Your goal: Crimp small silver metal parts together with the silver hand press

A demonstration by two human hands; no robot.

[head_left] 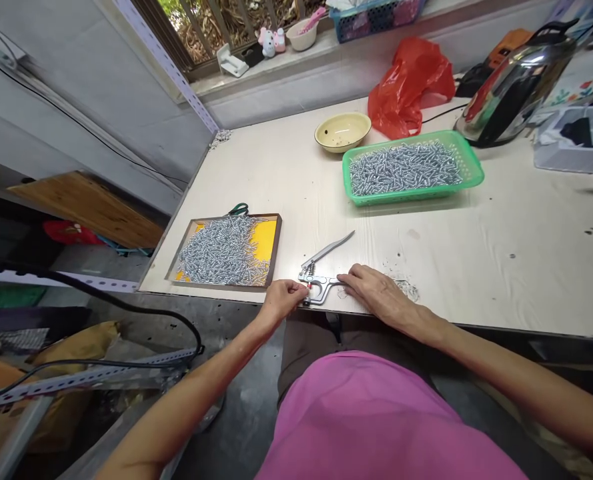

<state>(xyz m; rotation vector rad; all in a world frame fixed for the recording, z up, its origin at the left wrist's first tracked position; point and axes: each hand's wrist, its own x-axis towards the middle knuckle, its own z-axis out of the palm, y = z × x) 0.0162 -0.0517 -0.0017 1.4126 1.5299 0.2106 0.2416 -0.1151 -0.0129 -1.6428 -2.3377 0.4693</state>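
Observation:
A pair of silver hand pliers point(321, 288), like snap-fastener pliers, lies at the table's front edge. Its long upper handle is raised and spread from the lower one, and a dark coil spring shows near the head. My right hand point(376, 290) has its fingers on the end of the lower handle. Beside the jaw, my left hand point(285, 297) is closed in a pinch; what sits between its fingertips is too small to name. A bit of red shows at the jaw. Left of the pliers, a shallow tray point(275, 250) with a yellow bottom holds a heap of small silver metal pieces.
Green-handled scissors point(239, 209) lie behind the tray. Farther back are a green basket point(411, 197) full of similar metal pieces, a cream bowl point(343, 132), a red plastic bag point(409, 87) and a steel kettle point(521, 87). A grey box point(571, 157) stands far right.

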